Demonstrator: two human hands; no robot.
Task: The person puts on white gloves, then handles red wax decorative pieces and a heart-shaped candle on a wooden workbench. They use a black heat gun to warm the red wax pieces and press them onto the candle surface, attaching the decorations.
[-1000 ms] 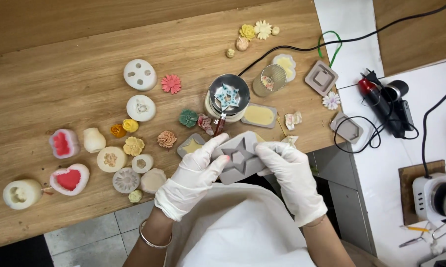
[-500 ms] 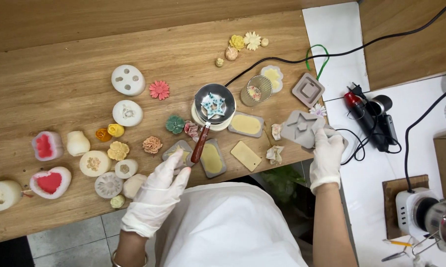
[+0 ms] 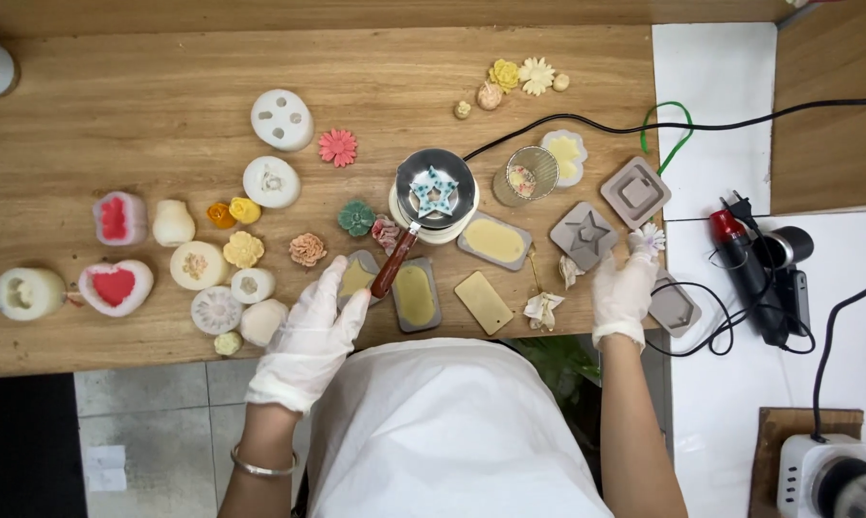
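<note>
head view: right hand's fingers [image 3: 634,257] just beside grey star mould [image 3: 584,234].

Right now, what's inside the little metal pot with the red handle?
Inside the metal pot lies a pale star shape with blue speckles. What is beneath the star, and the pot's bottom, is covered.

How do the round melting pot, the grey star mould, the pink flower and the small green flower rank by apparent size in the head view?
Largest to smallest:
1. round melting pot
2. grey star mould
3. pink flower and green flower: these look nearly alike, so I won't rank them.
</note>
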